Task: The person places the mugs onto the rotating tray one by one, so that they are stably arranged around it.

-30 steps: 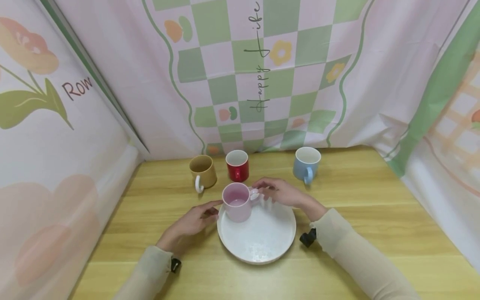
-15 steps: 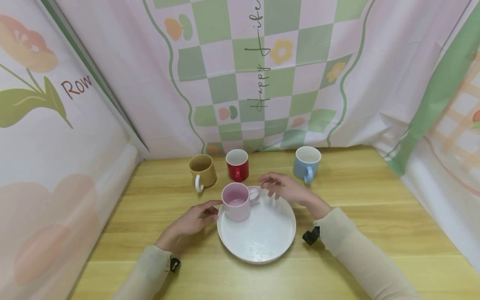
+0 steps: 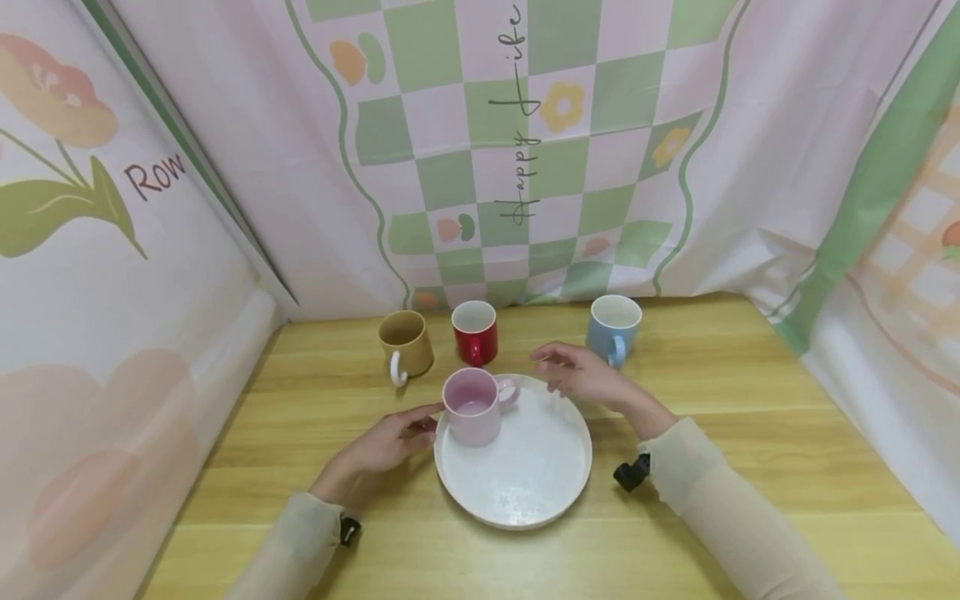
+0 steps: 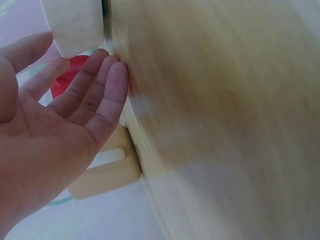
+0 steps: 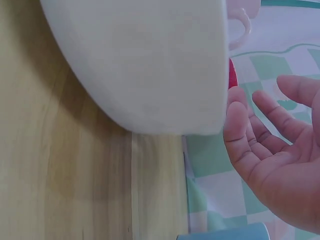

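Note:
A pink mug (image 3: 474, 417) stands upright on the far left part of a round white plate (image 3: 525, 475), its handle pointing right. My left hand (image 3: 386, 439) is at the plate's left side, its fingertips right at the mug and rim. In the left wrist view the left hand (image 4: 65, 110) has relaxed, slightly bent fingers and an empty palm. My right hand (image 3: 581, 375) hovers over the plate's far right rim, away from the mug handle. Loosely bent fingers of the right hand (image 5: 277, 145) hold nothing in the right wrist view.
Behind the plate stand a tan mug (image 3: 406, 346) with a white handle and a red mug (image 3: 476, 335). A light blue mug (image 3: 613, 329) is at the back right, close beyond my right hand. A patterned curtain (image 3: 525, 167) borders the wooden table (image 3: 712, 500) at the back.
My right hand has let go of the pink mug's handle and moved right, toward the blue mug. The left hand and the pink mug have stayed nearly in place.

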`<move>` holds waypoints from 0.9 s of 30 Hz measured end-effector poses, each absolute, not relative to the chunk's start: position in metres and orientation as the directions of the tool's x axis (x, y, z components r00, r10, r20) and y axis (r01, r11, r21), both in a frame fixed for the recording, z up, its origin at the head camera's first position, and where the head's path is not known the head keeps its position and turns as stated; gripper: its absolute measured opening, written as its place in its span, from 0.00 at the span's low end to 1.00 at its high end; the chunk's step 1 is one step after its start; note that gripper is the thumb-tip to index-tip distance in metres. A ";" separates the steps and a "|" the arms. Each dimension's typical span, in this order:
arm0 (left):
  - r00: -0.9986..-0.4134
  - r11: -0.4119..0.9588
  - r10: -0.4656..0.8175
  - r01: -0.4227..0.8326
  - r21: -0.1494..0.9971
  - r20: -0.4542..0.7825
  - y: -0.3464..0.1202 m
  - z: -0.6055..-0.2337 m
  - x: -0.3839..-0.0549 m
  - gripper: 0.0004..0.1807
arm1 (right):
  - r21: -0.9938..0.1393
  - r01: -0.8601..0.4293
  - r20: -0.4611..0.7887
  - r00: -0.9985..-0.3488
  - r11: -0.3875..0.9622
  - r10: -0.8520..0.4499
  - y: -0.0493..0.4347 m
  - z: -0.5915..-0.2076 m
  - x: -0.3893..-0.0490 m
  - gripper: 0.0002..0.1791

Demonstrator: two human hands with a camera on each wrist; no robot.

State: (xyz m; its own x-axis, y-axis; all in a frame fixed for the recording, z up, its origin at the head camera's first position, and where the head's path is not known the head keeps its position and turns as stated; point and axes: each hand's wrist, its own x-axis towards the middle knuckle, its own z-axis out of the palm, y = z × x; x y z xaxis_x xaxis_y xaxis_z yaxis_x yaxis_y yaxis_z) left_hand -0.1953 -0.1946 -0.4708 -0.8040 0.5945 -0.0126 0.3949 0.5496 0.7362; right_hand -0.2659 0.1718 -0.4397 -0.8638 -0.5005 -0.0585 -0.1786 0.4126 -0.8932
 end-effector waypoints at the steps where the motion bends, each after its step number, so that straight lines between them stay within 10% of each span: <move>1: -0.804 0.549 0.594 0.395 0.737 -0.012 -0.195 -0.471 -0.195 0.28 | -0.897 -0.173 -0.059 -0.865 0.407 -0.498 0.173 -0.439 -0.265 0.22; 27: -0.813 0.560 0.581 0.361 0.746 -0.043 -0.195 -0.471 -0.195 0.27 | -0.898 -0.185 -0.026 -0.883 0.400 -0.469 0.194 -0.444 -0.265 0.23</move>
State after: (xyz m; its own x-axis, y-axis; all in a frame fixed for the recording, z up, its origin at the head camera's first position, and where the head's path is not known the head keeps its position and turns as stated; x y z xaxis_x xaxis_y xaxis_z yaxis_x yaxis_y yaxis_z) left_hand -0.1947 -0.1951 -0.4712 -0.8126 0.5812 -0.0426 0.3611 0.5595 0.7460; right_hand -0.2651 0.1944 -0.4443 -0.8827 -0.4691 -0.0264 -0.1855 0.3995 -0.8978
